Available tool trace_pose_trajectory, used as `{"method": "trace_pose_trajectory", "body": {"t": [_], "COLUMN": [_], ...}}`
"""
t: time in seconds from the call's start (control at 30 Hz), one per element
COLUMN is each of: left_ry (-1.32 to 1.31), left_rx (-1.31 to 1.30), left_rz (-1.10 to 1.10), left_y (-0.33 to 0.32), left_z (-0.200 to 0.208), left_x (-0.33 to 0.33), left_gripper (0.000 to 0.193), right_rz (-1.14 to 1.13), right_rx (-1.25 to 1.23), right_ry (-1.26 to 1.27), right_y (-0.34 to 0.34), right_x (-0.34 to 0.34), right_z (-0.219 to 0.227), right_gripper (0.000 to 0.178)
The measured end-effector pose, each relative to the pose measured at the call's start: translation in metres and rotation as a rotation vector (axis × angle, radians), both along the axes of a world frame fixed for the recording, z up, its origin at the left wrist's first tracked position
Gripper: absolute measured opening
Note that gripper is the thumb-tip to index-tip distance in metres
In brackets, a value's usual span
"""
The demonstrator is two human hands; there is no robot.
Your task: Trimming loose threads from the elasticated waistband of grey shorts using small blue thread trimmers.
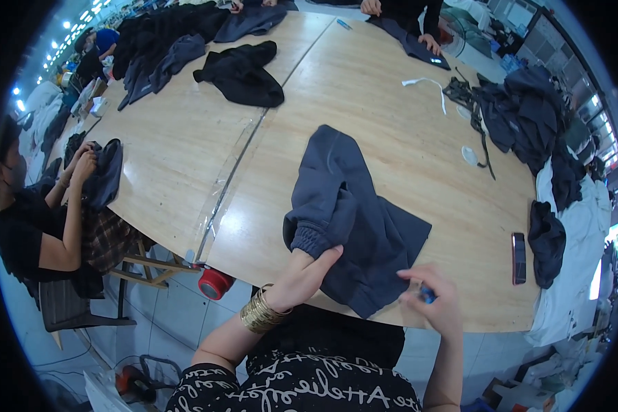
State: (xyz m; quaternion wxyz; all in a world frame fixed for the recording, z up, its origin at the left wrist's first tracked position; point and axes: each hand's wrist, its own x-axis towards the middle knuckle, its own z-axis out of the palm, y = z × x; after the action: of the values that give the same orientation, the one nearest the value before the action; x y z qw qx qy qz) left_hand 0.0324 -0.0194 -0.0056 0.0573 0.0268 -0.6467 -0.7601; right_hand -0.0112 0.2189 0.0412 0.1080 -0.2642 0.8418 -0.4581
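At the wooden table [474, 226], the left hand [309, 271] is tucked into the cuff [310, 239] of a dark garment [371, 220], can't tell its grip, and the right hand [441, 296] curls round some little blue thing [427, 295].

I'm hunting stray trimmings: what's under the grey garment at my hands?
The grey garment lies on the wooden table, visible around it. Your left hand is partly hidden by the cuff; anything else underneath is covered.

Black shirt [302, 388], bottom centre of frame, white loopy handwriting-style print across it. Short sleeve [209, 386] lower left, same black with white script. Plain black cloth [343, 336] above print, shirt or bottoms unclear. Gold-coloured bracelet [262, 313], many thin bands, left wrist. Left hand [307, 276], right hand [441, 295] bare.
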Motion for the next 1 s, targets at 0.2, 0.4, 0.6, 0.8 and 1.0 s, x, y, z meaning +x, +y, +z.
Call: {"method": "trace_pose_trajectory", "body": {"t": [0.2, 0.4, 0.6, 0.8, 1.0], "left_ry": [-0.065, 0.07, 0.218, 0.225, -0.328], "left_rx": [-0.189, -0.435, -0.601, -0.636, 0.284], "left_rz": [-0.148, -0.251, -0.279, -0.379, -0.163], "left_y": [0.004, 0.004, 0.003, 0.003, 0.006], "left_z": [0.012, 0.008, 0.003, 0.005, 0.009], "left_x": [0.005, 0.007, 0.005, 0.003, -0.002], "left_gripper": [0.04, 0.036, 0.038, 0.039, 0.035], "right_rz": [-0.098, -0.034, -0.124, 0.019, -0.122], "right_rx": [-0.164, -0.291, -0.19, -0.158, -0.244], "right_ry": [0.234, 0.216, 0.182, -0.161, -0.067], "right_y": [-0.049, -0.075, -0.073, -0.061, -0.064], "right_x": [-0.011, -0.012, -0.027, -0.028, -0.014], "right_z": [0.017, 0.014, 0.015, -0.009, 0.003], "right_gripper": [0.022, 0.023, 0.019, 0.018, 0.012]}}
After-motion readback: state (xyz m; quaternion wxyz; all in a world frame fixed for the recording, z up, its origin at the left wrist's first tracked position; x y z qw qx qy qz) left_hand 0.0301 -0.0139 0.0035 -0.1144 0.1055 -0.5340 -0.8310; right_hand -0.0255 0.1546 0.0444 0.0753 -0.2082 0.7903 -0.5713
